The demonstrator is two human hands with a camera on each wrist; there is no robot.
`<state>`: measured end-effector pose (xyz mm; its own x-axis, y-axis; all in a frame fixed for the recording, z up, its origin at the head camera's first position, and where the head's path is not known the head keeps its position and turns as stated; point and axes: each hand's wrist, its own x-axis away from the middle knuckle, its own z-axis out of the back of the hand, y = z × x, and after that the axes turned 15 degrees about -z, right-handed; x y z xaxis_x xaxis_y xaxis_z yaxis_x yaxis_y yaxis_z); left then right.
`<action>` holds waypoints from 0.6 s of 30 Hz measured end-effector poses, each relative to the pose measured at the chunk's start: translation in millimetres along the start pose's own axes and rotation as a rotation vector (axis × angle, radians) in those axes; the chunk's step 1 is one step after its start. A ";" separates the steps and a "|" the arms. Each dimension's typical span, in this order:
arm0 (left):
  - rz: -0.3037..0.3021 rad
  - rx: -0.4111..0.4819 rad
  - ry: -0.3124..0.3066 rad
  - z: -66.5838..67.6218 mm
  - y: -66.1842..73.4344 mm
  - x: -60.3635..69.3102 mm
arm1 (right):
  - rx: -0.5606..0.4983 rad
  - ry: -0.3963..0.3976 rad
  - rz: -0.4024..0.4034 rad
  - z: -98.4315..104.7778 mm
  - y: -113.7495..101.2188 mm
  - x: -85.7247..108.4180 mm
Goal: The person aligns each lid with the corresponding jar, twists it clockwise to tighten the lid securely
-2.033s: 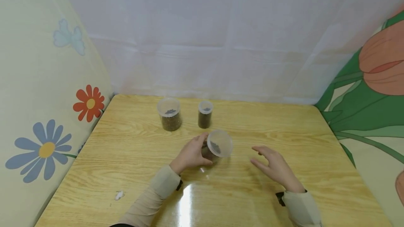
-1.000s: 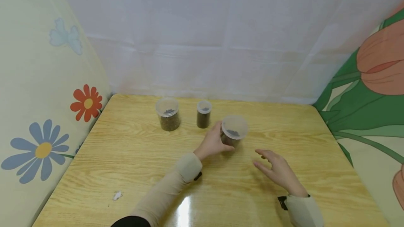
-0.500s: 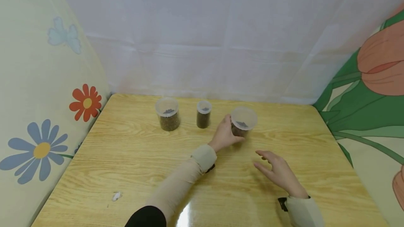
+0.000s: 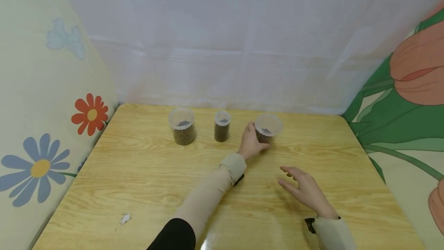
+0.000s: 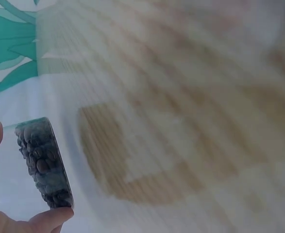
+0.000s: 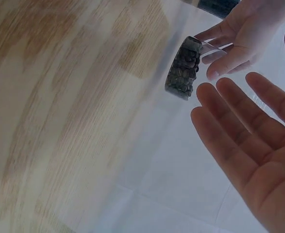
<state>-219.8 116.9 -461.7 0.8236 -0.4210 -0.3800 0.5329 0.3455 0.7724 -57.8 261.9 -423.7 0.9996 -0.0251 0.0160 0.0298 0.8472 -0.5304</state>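
My left hand (image 4: 250, 142) grips a clear plastic jar (image 4: 268, 125) at the right end of a row of jars. Its fingers and thumb wrap the jar's near and left sides. In the left wrist view, dark bean-like pieces (image 5: 41, 162) fill the bottom of this jar, with fingertips on either side. Whether its base touches the table cannot be told. My right hand (image 4: 306, 190) holds nothing, closer to me and to the right, its fingers loosely extended; the right wrist view shows the open palm (image 6: 259, 155).
A wide clear jar (image 4: 183, 130) and a narrow clear jar (image 4: 222, 128), both with dark contents, stand upright toward the back of the wood-grain table (image 4: 149, 173). A white cloth (image 4: 215, 49) hangs behind. A small white mark (image 4: 125, 218) lies at front left.
My left hand has carried the jar from the table's middle rightward and away from me, past the narrow jar, slowing in the last half second. My right hand stays nearly still.
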 end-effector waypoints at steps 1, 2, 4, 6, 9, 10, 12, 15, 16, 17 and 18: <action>0.002 -0.009 0.009 -0.6 -1.2 -1.1 | 0.000 0.000 0.002 0.0 0.1 0.4; 0.005 -0.014 0.017 -1.1 -2.7 -2.3 | 0.001 0.002 0.005 0.0 0.1 0.8; 0.009 -0.020 0.032 -2.4 -5.9 -4.6 | 0.001 0.004 0.012 0.3 0.3 1.5; 0.019 -0.027 0.036 -3.9 -9.9 -6.5 | 0.004 0.006 0.016 0.5 0.5 2.0; 0.038 -0.013 0.044 -4.7 -14.4 -8.2 | 0.008 0.005 0.017 0.8 0.4 2.4; 0.045 -0.008 0.046 -4.6 -15.5 -8.7 | 0.010 0.006 0.017 0.8 0.2 2.4; 0.055 0.003 0.050 -4.5 -17.7 -9.3 | 0.011 0.003 0.013 0.9 -0.3 2.5; 0.068 -0.001 0.049 -4.2 -19.3 -10.4 | 0.009 0.001 0.010 0.9 -1.6 2.5; 0.074 -0.005 0.047 -3.9 -19.4 -10.8 | 0.009 0.000 0.009 0.9 -2.1 2.5; 0.079 -0.011 0.046 -3.7 -19.3 -11.1 | 0.007 -0.002 0.007 0.9 -2.7 2.4; 0.085 -0.014 0.044 -3.3 -18.7 -11.4 | 0.007 -0.002 0.006 0.9 -3.2 2.2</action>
<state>-238.6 118.0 -473.5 0.8736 -0.3522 -0.3358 0.4632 0.3903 0.7957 -55.6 259.5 -421.2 0.9997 -0.0184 0.0145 0.0233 0.8513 -0.5242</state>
